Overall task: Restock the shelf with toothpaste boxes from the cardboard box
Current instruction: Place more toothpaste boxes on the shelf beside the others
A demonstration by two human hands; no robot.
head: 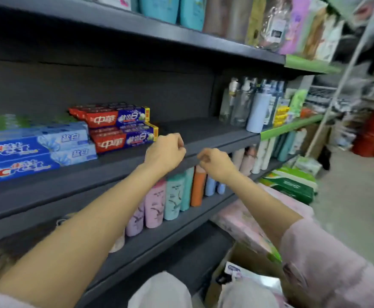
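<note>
Left hand (pixel 165 150): grip curled small, nothing in it. Right hand (pixel 217 162): the same, curled and holding nothing. Both up by the front edge of the dark grey metal shelf (pixel 203 132).

On that shelf, 2 red and blue toothpaste boxes (pixel 119 127) stacked just beside the light blue Crest toothpaste boxes (pixel 33 152). To the right of them, a long bare stretch of shelf.

More stock down low in the brown cardboard box (pixel 222 266) on the floor, with a white and blue toothpaste box (pixel 235 268) showing inside.

Next step, most likely: reach down for more. Open 1 grip wide first. Take a toothpaste box around its long sides, not by the end flaps. Lift it flat. Watch the pastel bottles (pixel 172 196) on the shelf below on the way up. Set it right next to the red and blue stack, front label facing out, and push it back in line.
</note>
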